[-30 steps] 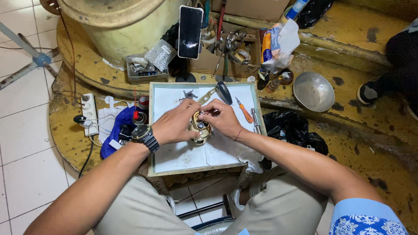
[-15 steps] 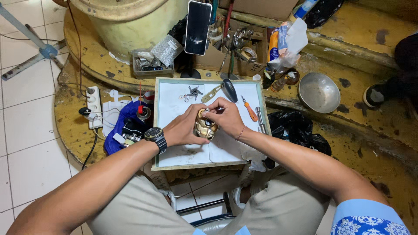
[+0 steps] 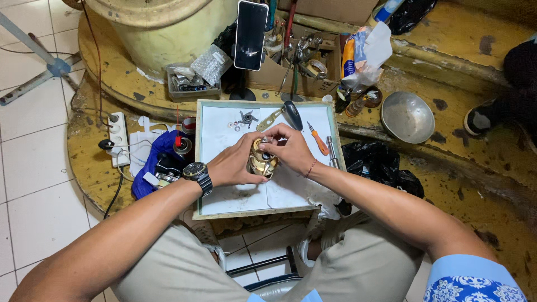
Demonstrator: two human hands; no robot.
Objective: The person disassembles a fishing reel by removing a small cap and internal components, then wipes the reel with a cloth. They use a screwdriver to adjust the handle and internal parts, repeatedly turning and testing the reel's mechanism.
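Head view, looking down at a seated person's lap and work tray. Nearest the camera, both forearms converge from the lower corners toward the tray, a shallow white-lined board with a pale rim resting across the knees. The left hand, a dark wristwatch on its wrist, is curled closed around the left side of a small gold-coloured reel. The right hand closes over the reel's top and right side, fingertips pinched at a small part on its upper face; what they pinch is too small to tell. The reel sits between the two hands at mid-tray, held just above the lining, its longer axis running roughly toward and away from the person. Both hands touch it; neither is nearer.

Farther on the tray lie loose washers and a star-shaped part, a dark-knobbed handle and an orange screwdriver. Beyond the rim stand a phone on a holder and a metal bowl.

Compared with the frame one second earlier, the hands hold the reel in the same spot; only the camera's view has shifted slightly.
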